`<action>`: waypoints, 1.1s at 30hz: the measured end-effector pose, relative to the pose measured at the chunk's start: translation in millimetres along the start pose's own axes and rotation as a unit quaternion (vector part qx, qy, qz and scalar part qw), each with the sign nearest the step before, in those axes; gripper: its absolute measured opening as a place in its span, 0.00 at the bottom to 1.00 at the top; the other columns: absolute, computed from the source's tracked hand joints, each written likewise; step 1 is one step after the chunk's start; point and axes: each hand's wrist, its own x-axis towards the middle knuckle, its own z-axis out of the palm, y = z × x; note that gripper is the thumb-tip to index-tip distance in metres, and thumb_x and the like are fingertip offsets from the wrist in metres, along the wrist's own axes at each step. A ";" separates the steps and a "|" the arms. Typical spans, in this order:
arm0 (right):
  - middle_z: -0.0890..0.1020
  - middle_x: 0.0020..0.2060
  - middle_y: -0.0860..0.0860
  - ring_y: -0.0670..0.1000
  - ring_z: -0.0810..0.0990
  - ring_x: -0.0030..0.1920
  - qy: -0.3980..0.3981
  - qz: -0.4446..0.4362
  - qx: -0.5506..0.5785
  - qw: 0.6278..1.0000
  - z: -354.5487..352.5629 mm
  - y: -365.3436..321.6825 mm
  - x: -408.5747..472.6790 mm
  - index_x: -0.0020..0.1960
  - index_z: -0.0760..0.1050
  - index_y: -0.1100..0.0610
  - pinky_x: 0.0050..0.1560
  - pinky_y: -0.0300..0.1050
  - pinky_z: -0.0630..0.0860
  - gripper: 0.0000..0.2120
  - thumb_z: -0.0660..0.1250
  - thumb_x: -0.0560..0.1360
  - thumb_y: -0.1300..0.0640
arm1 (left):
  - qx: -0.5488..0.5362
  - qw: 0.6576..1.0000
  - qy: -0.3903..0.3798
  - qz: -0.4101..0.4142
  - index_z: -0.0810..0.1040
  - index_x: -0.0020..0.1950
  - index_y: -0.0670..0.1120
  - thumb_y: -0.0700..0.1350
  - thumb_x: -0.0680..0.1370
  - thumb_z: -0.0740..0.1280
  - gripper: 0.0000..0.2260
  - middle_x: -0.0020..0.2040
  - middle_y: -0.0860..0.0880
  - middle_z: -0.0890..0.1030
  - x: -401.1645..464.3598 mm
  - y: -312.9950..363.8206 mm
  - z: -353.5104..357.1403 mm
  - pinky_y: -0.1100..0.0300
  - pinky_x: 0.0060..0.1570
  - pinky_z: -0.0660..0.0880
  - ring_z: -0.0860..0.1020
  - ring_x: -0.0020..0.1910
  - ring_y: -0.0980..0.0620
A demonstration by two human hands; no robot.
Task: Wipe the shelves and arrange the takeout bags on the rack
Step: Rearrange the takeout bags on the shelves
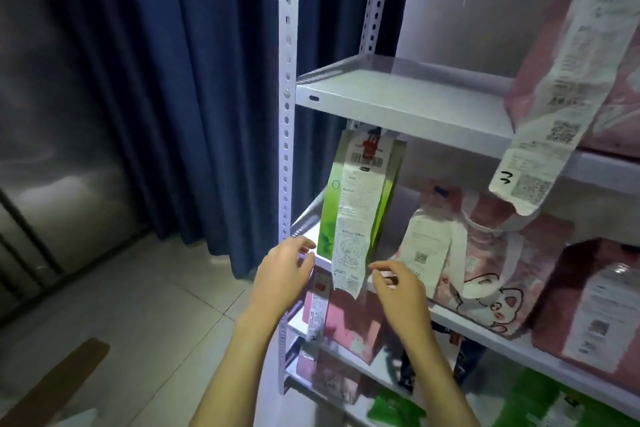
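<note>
- Head view: green takeout bag stands upright at the left end of the rack's middle shelf, its receipt hanging over the edge.
- Left hand hovers beside the bag's base, fingers relaxed, holding nothing.
- Right hand, fingers loosely curled, empty, just beside the receipt.

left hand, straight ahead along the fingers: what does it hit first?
Probably the green bag. The left hand is open, its fingertips at the shelf edge, aimed at the bag's lower left corner. They look just short of it, though depth is unclear; they may brush the shelf lip first.
</note>
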 end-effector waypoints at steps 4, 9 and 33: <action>0.82 0.49 0.44 0.43 0.81 0.50 0.066 -0.002 0.006 0.998 12.4 -10.2 19.6 0.51 0.82 0.50 0.50 0.37 0.77 0.07 0.69 0.79 0.61 | -0.074 0.997 -0.020 0.020 0.66 0.64 0.58 0.49 0.83 0.64 0.12 0.62 0.56 0.79 38.2 -7.6 0.3 0.52 0.50 0.77 0.79 0.48 0.59; 0.83 0.50 0.42 0.38 0.81 0.49 0.103 0.036 0.048 0.993 21.1 -19.1 31.7 0.55 0.78 0.49 0.45 0.33 0.75 0.09 0.70 0.78 0.60 | -0.131 0.989 -0.056 0.048 0.63 0.76 0.54 0.55 0.83 0.65 0.23 0.73 0.55 0.73 72.6 -8.1 10.2 0.48 0.65 0.76 0.75 0.68 0.53; 0.85 0.43 0.43 0.43 0.85 0.42 0.215 0.092 0.018 0.972 47.6 -4.7 61.7 0.54 0.82 0.50 0.39 0.41 0.84 0.04 0.69 0.81 0.54 | -0.278 0.958 -0.040 0.052 0.82 0.51 0.48 0.46 0.83 0.68 0.04 0.48 0.54 0.84 108.2 -1.5 56.2 0.64 0.48 0.75 0.81 0.51 0.56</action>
